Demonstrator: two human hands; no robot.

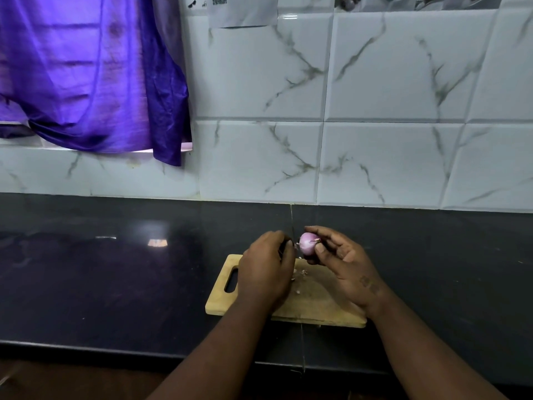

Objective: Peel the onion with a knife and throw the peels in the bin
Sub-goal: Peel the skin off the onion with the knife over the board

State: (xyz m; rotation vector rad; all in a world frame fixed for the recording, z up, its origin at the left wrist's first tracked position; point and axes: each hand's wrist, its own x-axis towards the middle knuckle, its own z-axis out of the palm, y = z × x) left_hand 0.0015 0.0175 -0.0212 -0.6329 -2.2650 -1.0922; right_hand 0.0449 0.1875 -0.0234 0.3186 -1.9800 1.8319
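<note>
Head view: I see the right hand (343, 264) pinching the onion (307, 244) between thumb and fingertips, raised above the far edge of the board (314, 301). Just left of that pinch, the left hand (265, 269) is curled tight around the knife (290, 243), mostly hidden. Peel bits (303, 272) lie on the board below the onion.
</note>
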